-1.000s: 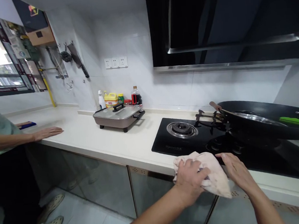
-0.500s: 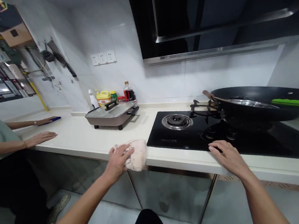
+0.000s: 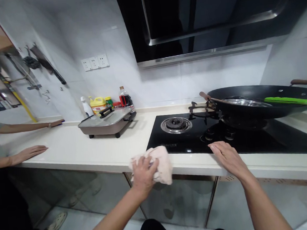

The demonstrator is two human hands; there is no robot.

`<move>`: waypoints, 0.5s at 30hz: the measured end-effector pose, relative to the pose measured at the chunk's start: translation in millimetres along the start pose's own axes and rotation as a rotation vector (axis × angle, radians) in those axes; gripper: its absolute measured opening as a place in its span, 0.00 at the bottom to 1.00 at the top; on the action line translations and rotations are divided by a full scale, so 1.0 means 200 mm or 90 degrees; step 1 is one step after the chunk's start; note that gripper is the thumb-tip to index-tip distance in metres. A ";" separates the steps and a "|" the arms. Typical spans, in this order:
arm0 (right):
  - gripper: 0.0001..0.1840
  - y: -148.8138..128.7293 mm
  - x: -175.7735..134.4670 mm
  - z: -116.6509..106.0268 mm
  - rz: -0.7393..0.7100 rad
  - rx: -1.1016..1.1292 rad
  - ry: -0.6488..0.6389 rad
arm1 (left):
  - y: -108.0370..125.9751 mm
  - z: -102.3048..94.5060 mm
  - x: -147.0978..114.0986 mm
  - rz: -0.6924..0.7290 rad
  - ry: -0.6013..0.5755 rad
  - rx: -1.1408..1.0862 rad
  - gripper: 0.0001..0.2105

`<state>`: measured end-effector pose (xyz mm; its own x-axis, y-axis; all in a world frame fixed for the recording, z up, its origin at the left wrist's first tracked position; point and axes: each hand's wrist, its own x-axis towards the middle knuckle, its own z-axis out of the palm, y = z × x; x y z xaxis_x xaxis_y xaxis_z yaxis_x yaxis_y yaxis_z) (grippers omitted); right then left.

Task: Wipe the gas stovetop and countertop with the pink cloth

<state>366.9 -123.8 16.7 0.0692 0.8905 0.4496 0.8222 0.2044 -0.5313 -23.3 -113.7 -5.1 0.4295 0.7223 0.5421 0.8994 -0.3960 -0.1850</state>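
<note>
My left hand (image 3: 144, 176) grips a pale pink cloth (image 3: 163, 164), pressing it on the front edge of the white countertop (image 3: 103, 158). Part of the cloth hangs over that edge. To the right, my right hand (image 3: 229, 157) holds nothing; its fingers are stretched out and rest at the counter edge, by the front of the black gas stove (image 3: 177, 145). A burner (image 3: 176, 125) with a metal ring shows on the stove's left side. On the right side of the stove sits a large black wok (image 3: 252, 110), with a green-handled utensil (image 3: 289, 101) lying across it.
A lidded electric pan (image 3: 107, 124) stands left of the stove, with a yellow jug (image 3: 99, 104) and a dark sauce bottle (image 3: 125, 98) behind it. A black range hood (image 3: 201, 21) hangs above. At far left, a co-worker's hand (image 3: 30, 153) lies on the counter.
My left hand has slid the cloth to the right along the counter edge, nearer the stove's front left corner. My right hand stays by the stove. The camera view has shifted slightly.
</note>
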 end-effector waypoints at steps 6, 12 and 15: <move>0.24 -0.03 -0.01 -0.02 -0.002 0.121 0.114 | 0.56 0.14 0.16 0.071 0.150 -0.061 0.21; 0.19 -0.35 -0.14 0.09 -0.158 0.171 0.108 | 0.68 0.08 0.20 0.091 0.132 -0.138 0.23; 0.20 -0.45 -0.17 0.22 -0.187 0.089 0.011 | 0.56 0.01 0.18 0.177 0.107 -0.192 0.23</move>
<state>266.1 -154.6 18.1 -0.1487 0.7788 0.6094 0.7234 0.5058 -0.4699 91.9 -131.2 -7.8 0.6106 0.4728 0.6353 0.6771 -0.7278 -0.1091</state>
